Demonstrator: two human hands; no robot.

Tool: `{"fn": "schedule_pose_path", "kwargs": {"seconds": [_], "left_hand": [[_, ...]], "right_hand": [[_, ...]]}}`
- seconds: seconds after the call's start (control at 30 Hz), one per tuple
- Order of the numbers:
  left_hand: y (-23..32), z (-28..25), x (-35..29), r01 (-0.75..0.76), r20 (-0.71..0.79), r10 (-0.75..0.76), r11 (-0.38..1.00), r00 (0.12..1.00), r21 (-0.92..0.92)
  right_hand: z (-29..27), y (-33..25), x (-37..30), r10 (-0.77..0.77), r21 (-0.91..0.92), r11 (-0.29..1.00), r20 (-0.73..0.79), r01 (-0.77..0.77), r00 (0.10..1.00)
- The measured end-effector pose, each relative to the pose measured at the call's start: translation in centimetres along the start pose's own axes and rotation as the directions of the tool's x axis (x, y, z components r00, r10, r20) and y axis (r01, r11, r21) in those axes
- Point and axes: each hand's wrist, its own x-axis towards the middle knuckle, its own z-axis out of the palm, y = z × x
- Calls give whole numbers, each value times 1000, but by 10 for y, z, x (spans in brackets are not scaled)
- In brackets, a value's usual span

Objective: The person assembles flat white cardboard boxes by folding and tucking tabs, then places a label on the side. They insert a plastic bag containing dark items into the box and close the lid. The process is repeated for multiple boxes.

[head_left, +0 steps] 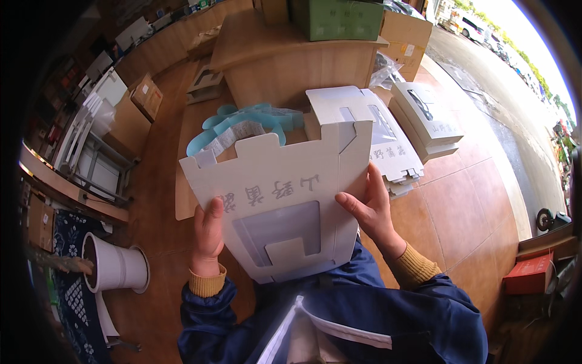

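Above the wearer's lap, between both hands, stands a partly folded white carton (276, 167), tilted slightly, its notched tabs at the top and its windowed panel toward the wearer, with grey lettering upside down. The left hand (208, 239) clasps the carton's left edge, thumb against the near face, most of the other fingers hidden behind. The right hand (377, 212) grips the opposite edge, thumb pressed on the near face, index finger reaching up along the side. Just beyond the carton, a looped light-blue strip of labels (260, 115) lies over a low desk (183, 197). Right of the strip is a stack of flattened white cartons (397, 155), partly covered by the held one, and farther right sit white boxes (427, 112). Behind, a green box (345, 21) rests on a taller wooden desk (297, 67).
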Motion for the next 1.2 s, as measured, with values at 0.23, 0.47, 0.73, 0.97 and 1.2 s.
{"fn": "schedule_pose_path", "kwargs": {"seconds": [0.23,0.47,0.73,0.97,1.2], "left_hand": [[26,16,-32,-149,80,136,968,988,201],[41,49,-53,-468,314,370,816,874,340],[10,69,-56,-346,348,253,908,903,238],[-11,58,-54,-344,178,303,891,936,296],[-20,41,-54,-294,67,287,906,955,305]], "right_hand": [[-13,-49,53,20,-277,961,11,-16,1000],[-23,-89,104,285,-403,894,171,-197,943],[-17,-65,109,371,-509,814,82,-281,925],[-21,-69,105,189,-567,822,184,-53,965],[-29,-80,102,143,-505,860,382,76,913]]}}
